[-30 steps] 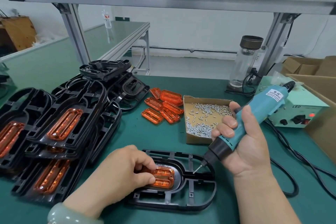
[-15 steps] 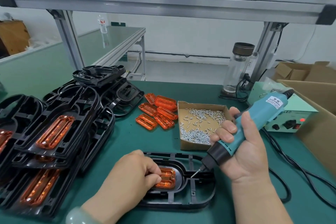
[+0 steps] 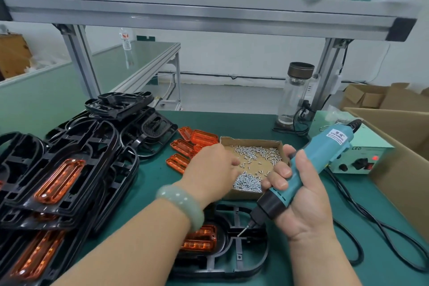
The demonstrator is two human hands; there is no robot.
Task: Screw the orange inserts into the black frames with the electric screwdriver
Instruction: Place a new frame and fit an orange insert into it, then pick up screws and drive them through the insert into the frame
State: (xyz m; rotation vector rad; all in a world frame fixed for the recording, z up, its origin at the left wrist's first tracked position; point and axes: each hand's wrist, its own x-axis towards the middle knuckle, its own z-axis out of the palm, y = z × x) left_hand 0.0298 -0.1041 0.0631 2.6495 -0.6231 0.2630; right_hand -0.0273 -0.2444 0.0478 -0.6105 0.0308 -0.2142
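Note:
A black frame (image 3: 236,260) lies flat at the near table edge with an orange insert (image 3: 202,239) seated in it, partly hidden by my left forearm. My right hand (image 3: 299,202) grips the teal electric screwdriver (image 3: 311,169), tilted, its bit tip just above the frame's middle rib. My left hand (image 3: 213,169) reaches into the cardboard screw box (image 3: 253,141), its fingertips curled down among the small silver screws (image 3: 247,183); whether it holds one is hidden. Loose orange inserts (image 3: 185,148) lie left of the box.
Stacks of black frames (image 3: 69,165) with orange inserts fill the left of the green table. A teal power supply (image 3: 362,158), its black cables (image 3: 371,234), a glass bottle (image 3: 296,93) and open cardboard cartons (image 3: 399,137) stand at right. A metal shelf (image 3: 209,11) runs overhead.
My left hand let go of the orange insert and moved up and right into the screw box. The screwdriver stays in my right hand over the frame.

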